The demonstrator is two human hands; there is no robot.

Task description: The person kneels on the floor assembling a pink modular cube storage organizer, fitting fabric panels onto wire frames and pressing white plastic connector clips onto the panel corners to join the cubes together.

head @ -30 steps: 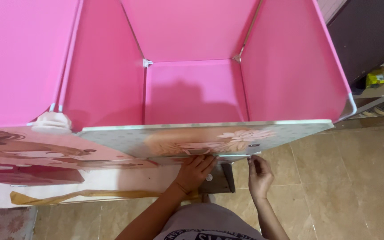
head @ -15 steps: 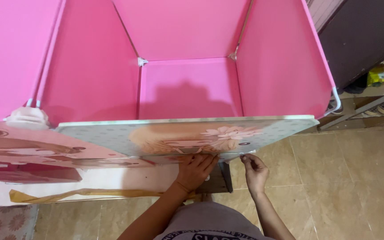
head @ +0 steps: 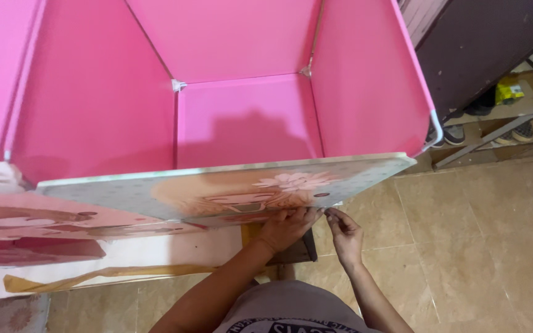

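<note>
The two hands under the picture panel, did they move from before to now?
Barely. The left hand stays pressed on the lower edge of the printed door panel, and the right hand keeps pinching beside it. The view swung: the pink plastic cube cabinet now sits more to the right. Nothing taken or let go.

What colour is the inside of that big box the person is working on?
Bright pink on every inner wall of the box, plain in the head view.

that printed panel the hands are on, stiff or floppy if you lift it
Probably stiff: the panel spans the pink cube with a straight edge and no sag. Likely light, as it looks thin. Both hands, left and right, pinch only its lower edge, so it may pivot.
</note>
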